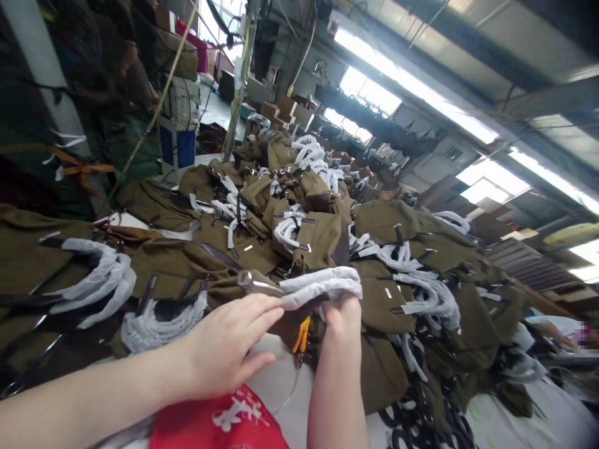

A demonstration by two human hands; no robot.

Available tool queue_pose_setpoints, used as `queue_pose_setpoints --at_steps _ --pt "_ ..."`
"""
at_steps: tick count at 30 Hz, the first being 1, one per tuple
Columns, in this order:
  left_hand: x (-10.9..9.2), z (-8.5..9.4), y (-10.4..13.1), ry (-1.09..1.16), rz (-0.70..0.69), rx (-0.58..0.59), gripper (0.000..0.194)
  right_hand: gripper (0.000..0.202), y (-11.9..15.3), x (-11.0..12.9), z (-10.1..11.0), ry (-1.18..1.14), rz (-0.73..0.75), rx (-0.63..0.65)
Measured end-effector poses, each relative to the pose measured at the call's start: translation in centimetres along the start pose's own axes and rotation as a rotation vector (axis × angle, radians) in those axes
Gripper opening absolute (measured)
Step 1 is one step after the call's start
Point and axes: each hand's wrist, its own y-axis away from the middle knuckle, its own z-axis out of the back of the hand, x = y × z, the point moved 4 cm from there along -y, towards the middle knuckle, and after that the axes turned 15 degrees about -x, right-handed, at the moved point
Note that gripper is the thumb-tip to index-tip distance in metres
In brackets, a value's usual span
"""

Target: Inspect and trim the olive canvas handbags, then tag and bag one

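- Workshop strip lights [412,78] slant over a sprawling heap of olive bags [322,234], their looped handles sheathed in white wrap.
- At the front edge, directly before me, a white-wrapped handle [322,284] lies across both my hands, just above my red cloth [210,421] with its white print.
- My right hand [344,315] appears closed around the wrapped handle from below, near its bend; my left hand [229,346] is loosely spread, fingertips against the handle's near end, thumb standing apart.
- An orange piece [303,335] hangs between my wrists beside a thin pale cord; it could snag if the handle were drawn sharply toward me.
- Thin wrap might tear or bunch under a hard squeeze, and neighbouring loops, packed close, could hook the handle if it were pulled sideways.
- Hidden from view: most of my right fingers, behind the handle, and whatever lies beneath my left palm. My forearms are cut off by the lower frame; the upper-left corner is too dark to read.
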Motion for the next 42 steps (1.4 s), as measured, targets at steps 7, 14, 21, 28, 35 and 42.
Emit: queue_pose_setpoints --at_steps 7,14,21,28,35,42 --pt "7.3 -0.9 -2.2 -0.175 0.298 -0.008 0.099 0.012 11.0 -4.1 -3.8 -0.141 -0.571 0.338" --pt "9.5 -3.3 1.4 0.289 0.42 0.189 0.041 0.029 13.6 -6.3 -4.8 0.047 -0.547 0.52" --pt "9.8 -5.1 3.8 0.377 0.464 0.19 0.026 0.025 12.5 -7.8 -2.0 0.071 -0.476 0.435" --pt "12.7 -6.4 8.0 1.093 1.559 -0.608 0.035 0.04 9.3 -11.5 3.9 0.367 -0.296 0.28" --pt "11.5 -7.9 9.0 1.289 1.7 -0.547 0.031 0.038 12.3 -7.8 3.8 0.906 0.918 0.36" --pt "10.6 -9.0 9.3 1.247 1.628 -0.533 0.038 0.039 19.2 -7.0 0.1 1.175 0.631 1.148"
